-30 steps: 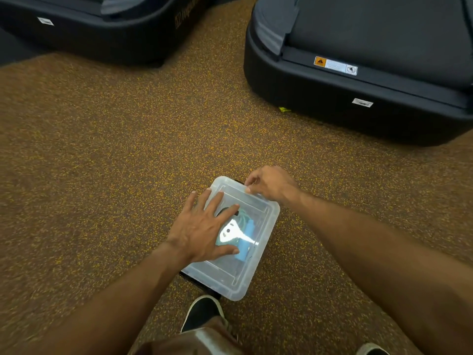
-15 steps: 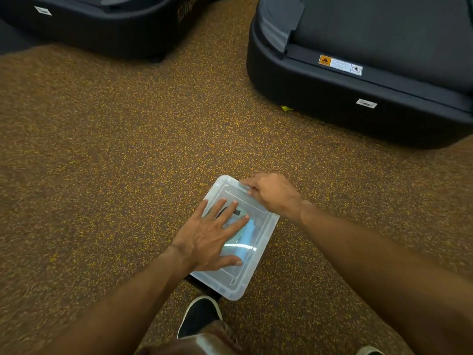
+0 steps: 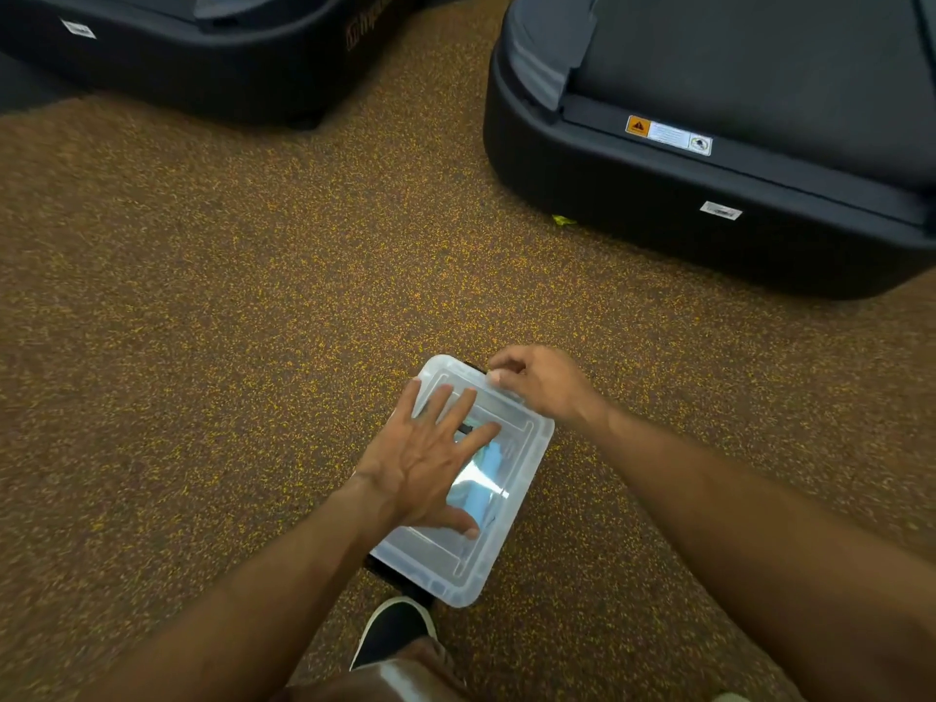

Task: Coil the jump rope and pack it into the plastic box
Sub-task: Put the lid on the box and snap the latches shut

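And there we had it: our left hand (image 3: 428, 468) lay flat, fingers spread, pressing the clear lid (image 3: 511, 504) onto the plastic box (image 3: 456, 587) on the speckled floor (image 3: 228, 347). Over the last second our right hand (image 3: 539, 382) had slid from the far edge to the far corner, fingers curled and pinching there, at what we took for a latch. The jump rope (image 3: 486, 456) showed only as a teal blur inside, under the lid. Packing looked done; only sealing remained, we judged.
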